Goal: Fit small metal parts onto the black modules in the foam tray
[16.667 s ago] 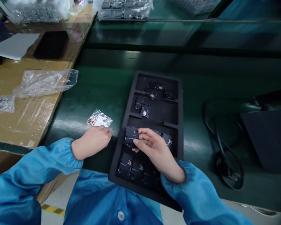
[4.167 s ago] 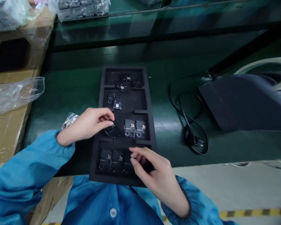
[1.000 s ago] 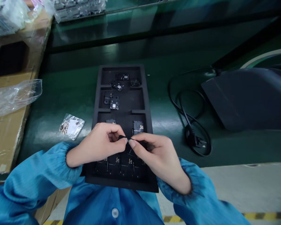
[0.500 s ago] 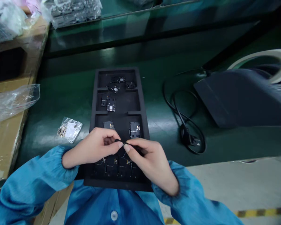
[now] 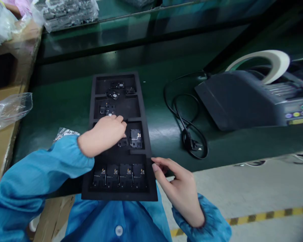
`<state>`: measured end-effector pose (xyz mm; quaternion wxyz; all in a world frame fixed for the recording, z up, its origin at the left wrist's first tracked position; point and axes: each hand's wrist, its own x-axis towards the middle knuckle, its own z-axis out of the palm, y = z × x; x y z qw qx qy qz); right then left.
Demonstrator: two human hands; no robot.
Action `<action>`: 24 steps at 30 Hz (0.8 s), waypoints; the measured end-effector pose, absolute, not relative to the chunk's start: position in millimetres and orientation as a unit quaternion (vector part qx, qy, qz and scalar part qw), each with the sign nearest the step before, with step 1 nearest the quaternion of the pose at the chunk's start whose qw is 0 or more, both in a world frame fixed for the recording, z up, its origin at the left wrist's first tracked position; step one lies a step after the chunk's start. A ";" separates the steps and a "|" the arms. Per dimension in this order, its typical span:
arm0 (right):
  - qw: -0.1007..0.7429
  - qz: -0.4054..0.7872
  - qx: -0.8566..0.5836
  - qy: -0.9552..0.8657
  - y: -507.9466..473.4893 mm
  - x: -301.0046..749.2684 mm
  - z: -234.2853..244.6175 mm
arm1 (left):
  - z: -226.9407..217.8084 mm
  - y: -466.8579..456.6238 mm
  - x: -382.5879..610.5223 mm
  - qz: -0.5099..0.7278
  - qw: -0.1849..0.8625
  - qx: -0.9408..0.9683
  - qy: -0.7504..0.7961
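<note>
A black compartmented tray (image 5: 119,196) lies lengthwise before me. My left hand (image 5: 104,134) reaches into its third compartment, palm down, with fingers curled at a small black electronic module (image 5: 122,141); the fingertips' grip is partly hidden. Right of it, another black module (image 5: 136,137) with gold contacts lies flat. My right hand (image 5: 176,183) is at the tray's right edge, thumb and forefinger close together against the rim. Several like modules (image 5: 126,174) stand in a row in the nearest compartment. Smaller black parts (image 5: 113,94) with pale squares lie in the far compartments.
A black cable with a plug (image 5: 190,143) lies right of the tray, beside a dark grey machine (image 5: 237,101) carrying a white ring-shaped roll (image 5: 280,64). A small clear bag (image 5: 65,132) sits partly behind my left sleeve. Cardboard (image 5: 5,141) with plastic wrap (image 5: 12,107) is at left.
My hands have parted from their pinch over the tray. The left moved forward into the third compartment; the right drew back to the tray's right edge. The view has shifted right.
</note>
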<state>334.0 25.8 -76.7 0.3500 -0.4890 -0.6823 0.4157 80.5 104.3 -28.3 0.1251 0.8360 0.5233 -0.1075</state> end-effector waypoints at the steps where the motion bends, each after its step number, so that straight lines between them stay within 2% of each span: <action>1: 0.346 0.419 -0.494 -0.678 26.3 335.0 -76.9 | -28.1 98.6 89.0 -0.098 0.105 0.840 0.523; 8: 0.346 0.432 -0.492 -0.672 37.7 331.7 -74.8 | -43.3 94.0 114.7 -0.060 0.159 0.831 0.530; 11: 0.362 0.424 -0.483 -0.675 47.3 325.5 -78.6 | -44.4 101.2 105.0 -0.001 0.237 0.817 0.525; 14: 0.403 0.397 -0.490 -0.663 60.5 314.8 -80.5 | -38.4 98.7 94.5 0.113 0.343 0.745 0.561; 17: 0.411 0.455 -0.467 -0.637 72.3 300.9 -72.6 | -30.4 84.2 88.7 0.225 0.513 0.598 0.573; 19: 0.392 0.504 -0.445 -0.628 76.4 292.4 -62.9 | -25.8 71.5 86.9 0.252 0.603 0.524 0.547; 24: 0.348 0.537 -0.452 -0.622 74.7 280.4 -44.6 | -17.4 49.0 83.0 0.253 0.617 0.489 0.563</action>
